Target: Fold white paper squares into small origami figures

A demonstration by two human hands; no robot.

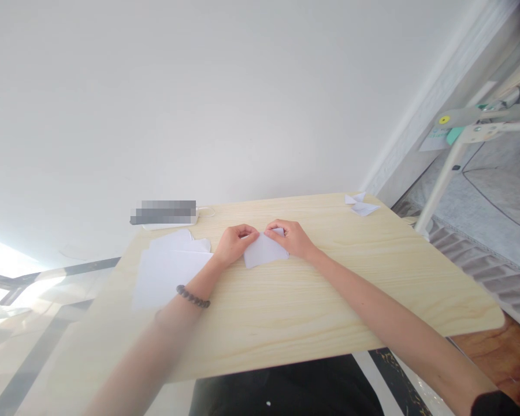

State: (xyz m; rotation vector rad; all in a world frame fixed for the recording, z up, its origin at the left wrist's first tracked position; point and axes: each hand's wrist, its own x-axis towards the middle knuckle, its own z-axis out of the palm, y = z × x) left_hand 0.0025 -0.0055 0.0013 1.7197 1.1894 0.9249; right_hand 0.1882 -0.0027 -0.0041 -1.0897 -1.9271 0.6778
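Between my two hands is a small piece of white paper (265, 252), its lower edge close to the tabletop. My left hand (237, 241) pinches its upper left edge between thumb and fingers. At the upper right edge, my right hand (291, 237) pinches the same paper in a like way. The fingertips of both hands are close together along the top. Whether the paper is folded in layers is too small to tell. A beaded bracelet (193, 296) circles my left wrist.
White paper sheets (169, 277) lie at the left of the wooden table (260, 329), partly under my left forearm. Behind them sits a blurred dark object (167, 212) with a white cable. Folded white paper pieces (364, 208) rest at the far right corner. A wall borders the back.
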